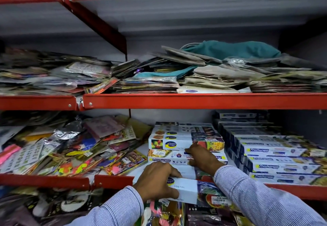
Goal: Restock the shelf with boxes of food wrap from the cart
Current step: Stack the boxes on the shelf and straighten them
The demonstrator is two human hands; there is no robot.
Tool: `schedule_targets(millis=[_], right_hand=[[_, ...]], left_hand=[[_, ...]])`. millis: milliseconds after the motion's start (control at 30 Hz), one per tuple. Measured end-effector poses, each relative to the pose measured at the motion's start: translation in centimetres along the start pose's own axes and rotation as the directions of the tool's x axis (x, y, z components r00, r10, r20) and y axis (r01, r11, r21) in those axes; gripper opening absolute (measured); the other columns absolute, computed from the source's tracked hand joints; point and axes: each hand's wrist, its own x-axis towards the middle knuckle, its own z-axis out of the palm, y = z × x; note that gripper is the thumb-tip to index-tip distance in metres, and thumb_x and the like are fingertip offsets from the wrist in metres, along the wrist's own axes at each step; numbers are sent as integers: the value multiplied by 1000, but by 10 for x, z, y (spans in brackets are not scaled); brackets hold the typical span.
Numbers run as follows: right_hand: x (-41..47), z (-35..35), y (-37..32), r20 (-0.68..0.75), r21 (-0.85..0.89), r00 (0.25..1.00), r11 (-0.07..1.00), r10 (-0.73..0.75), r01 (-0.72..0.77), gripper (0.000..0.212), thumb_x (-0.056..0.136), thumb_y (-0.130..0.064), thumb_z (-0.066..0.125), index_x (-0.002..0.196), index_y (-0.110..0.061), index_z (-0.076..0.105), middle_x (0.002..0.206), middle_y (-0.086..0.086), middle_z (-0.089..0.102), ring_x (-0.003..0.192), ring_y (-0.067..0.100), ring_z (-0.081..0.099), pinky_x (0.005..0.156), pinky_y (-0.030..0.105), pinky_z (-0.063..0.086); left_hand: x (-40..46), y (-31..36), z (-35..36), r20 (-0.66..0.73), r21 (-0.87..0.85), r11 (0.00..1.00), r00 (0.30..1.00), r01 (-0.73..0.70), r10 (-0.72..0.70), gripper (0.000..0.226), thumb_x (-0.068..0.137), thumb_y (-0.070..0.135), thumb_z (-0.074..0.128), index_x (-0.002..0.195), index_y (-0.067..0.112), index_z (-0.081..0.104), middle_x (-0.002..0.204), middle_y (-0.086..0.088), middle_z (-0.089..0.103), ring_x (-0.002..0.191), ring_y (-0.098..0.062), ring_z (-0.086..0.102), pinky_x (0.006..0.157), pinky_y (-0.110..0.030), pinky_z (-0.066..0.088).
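**Restocking partly done, one cling film box in hand**

Boxes of food wrap already fill much of the lower shelf (113, 179). In the head view, the only one we have, we see a middle stack of boxes (185, 142) and, to its right, a larger Freshwrapp stack (276, 156) in several rows. So we judge that a good part of the work is finished, but we cannot see the cart, so we cannot tell how many boxes remain.

Our left hand (157, 179) grasps a white cling film box (187, 188) at its left end, fingers closed over the top edge; the box is at the front edge of the shelf, below the middle stack. Our right hand (203, 156) rests on the front of the middle stack, fingers bent against it; whether it grips anything, we cannot tell.

Loose party packets (74, 148) lie just beside the stack on the left and may crowd the free place. The shelf above holds flat packets and a teal cloth bag (233, 49).
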Motion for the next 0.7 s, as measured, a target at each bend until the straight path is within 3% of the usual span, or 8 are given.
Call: schedule_targets(millis=[100,167,367,467,567,700], right_hand=[[-3,-3,0,-57,3,998,1000,26,-25,22,87,-8,63,108,-8,72,114,17,70,110,32,65,91,35,53],[-4,-7,0,-88,35,994,998,63,-60,23,85,-2,60,99,-8,76,106,17,74,103,33,68,88,37,58],[-1,-12,6,-109,158,992,987,57,-40,26,86,-2,60,102,-9,78,112,15,76,102,30,71,93,39,58],[2,-17,9,-68,166,997,986,42,-30,27,87,1,55,100,-4,78,111,16,76,103,28,71,96,37,57],[0,-22,12,-37,147,999,989,2,3,30,92,-3,53,112,-7,75,123,11,72,116,26,66,106,32,50],[-4,-20,12,-36,98,999,995,-28,32,32,96,-8,50,119,-10,73,130,9,68,120,28,62,111,30,42]], left_hand=[[5,-1,1,1,-5,1000,1000,6,-6,62,66,47,77,125,33,67,128,12,69,113,-14,62,94,-32,51],[9,-1,3,-19,-7,1000,1000,9,-9,61,66,47,77,124,33,67,127,13,69,113,-12,63,93,-29,50],[31,-4,9,-66,10,1000,997,28,-27,62,65,47,76,124,33,67,126,12,70,112,-15,63,90,-29,51],[44,-9,11,-79,13,999,996,41,-40,58,66,45,76,122,34,68,125,11,71,112,-16,64,92,-33,53],[56,-17,13,-104,16,998,993,57,-55,55,67,45,76,121,34,69,119,9,73,107,-18,67,87,-33,55],[65,-29,22,-138,9,994,985,106,-104,61,69,44,77,127,29,65,129,2,68,114,-22,63,92,-34,53]])
